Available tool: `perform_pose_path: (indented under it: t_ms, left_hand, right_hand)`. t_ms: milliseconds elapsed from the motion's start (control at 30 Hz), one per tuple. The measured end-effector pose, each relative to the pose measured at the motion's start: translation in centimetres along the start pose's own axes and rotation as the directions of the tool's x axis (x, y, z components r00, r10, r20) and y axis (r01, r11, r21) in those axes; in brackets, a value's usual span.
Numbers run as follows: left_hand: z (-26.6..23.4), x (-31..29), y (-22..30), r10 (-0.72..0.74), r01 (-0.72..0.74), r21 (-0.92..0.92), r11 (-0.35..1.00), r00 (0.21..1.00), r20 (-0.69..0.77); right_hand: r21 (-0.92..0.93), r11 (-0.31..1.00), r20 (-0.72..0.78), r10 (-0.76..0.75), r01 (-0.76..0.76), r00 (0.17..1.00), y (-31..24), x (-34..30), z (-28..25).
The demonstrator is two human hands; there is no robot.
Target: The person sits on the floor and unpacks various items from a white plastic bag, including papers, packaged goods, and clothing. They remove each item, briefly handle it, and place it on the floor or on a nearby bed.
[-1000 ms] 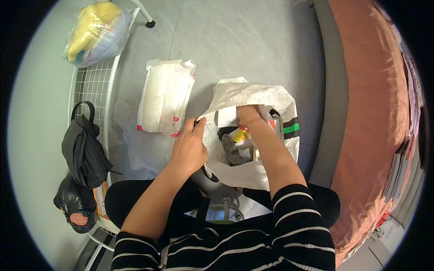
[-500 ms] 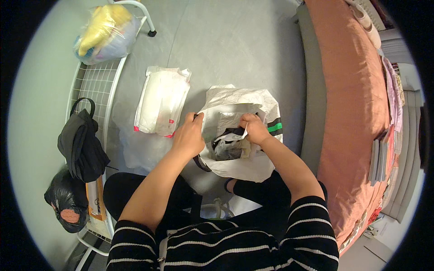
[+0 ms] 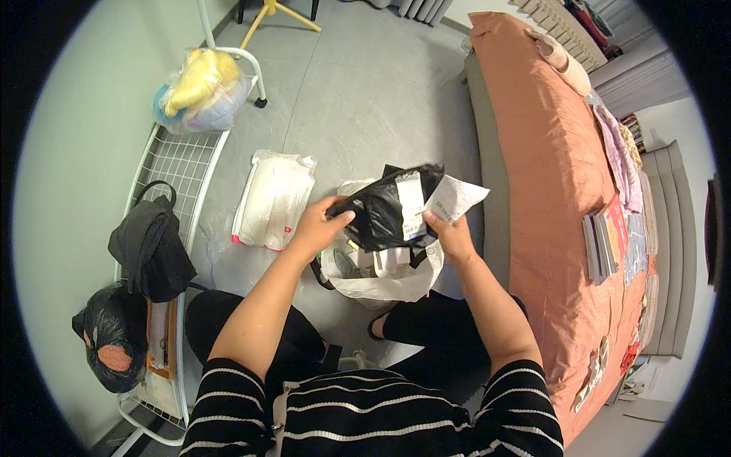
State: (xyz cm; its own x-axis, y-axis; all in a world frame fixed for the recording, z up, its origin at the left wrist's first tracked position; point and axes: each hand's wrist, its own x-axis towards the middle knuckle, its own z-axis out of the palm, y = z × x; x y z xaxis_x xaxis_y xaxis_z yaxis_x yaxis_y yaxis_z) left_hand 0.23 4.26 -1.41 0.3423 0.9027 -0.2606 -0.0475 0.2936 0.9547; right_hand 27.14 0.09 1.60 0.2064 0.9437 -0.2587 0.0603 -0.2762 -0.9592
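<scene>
Bearings from the black package [image 3: 375, 213], held above the open mouth of a white sack [image 3: 396, 288] at six o'clock. Left hand [image 3: 320, 227] grips the package's nine o'clock end, thumb on top. Right hand [image 3: 453, 238] holds the four o'clock edge, thumb beside a white label [image 3: 410, 202]. Creased white paper [image 3: 458, 196] juts out there at three; cannot tell whether it is attached. White wrapped pack [image 3: 276, 194] on floor [image 3: 365, 99], nine o'clock. Yellow bundle [image 3: 199, 84] in clear plastic, ten. Orange-covered bed [image 3: 560, 160], three.
</scene>
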Motion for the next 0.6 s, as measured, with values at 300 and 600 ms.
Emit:
perform_pose_path:
  t_ms: [300, 600]
  left_hand:
    - [-0.8, -3.0, 2.6, -0.067, 0.044, -0.255, 0.966, 0.994, -0.084]
    - [-5.3, -4.7, 3.7, 0.006, -0.065, -0.129, 0.989, 0.911, -0.413]
  right_hand:
    - [0.210, 0.975, 0.043, 0.071, -0.079, 0.997, 0.3, -1.6, 4.4]
    - [0.424, 0.899, 0.124, 0.056, -0.104, 0.991, -0.8, -1.5, 14.5]
